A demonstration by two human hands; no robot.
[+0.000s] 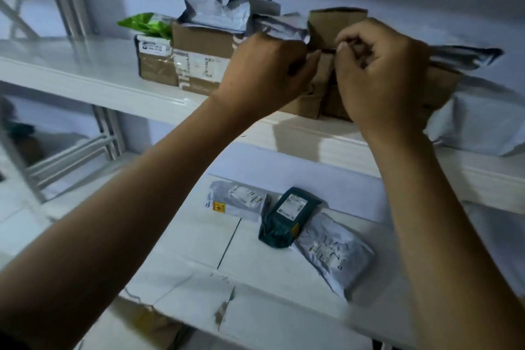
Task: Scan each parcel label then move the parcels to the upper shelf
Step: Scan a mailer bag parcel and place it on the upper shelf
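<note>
You are holding both hands up at the right part of the upper shelf [85, 74]. Your left hand [267, 71] is curling its fingers and pinching the top left edge of the brown parcel [326, 31]. Your right hand [380, 77] is pinching the same parcel's top just beside it, fingers bent in tight. The parcel is standing upright on the shelf, between your hands. A grey bag [466, 55] is lying behind your right hand; I cannot tell whether your fingers are catching it too. A white bag [477, 125] is sitting further right.

Left of your hands, a small box [154, 65] and a big box [201, 45] are standing side by side, with a green bag [147, 24] and a silver bag [218, 13] lying on top.

On the lower shelf [184, 236], three parcels are lying label up: a grey mailer [235, 200] at the left, a dark mailer [287, 216] in the middle, and a pale mailer [335, 253] touching it on the right.
</note>
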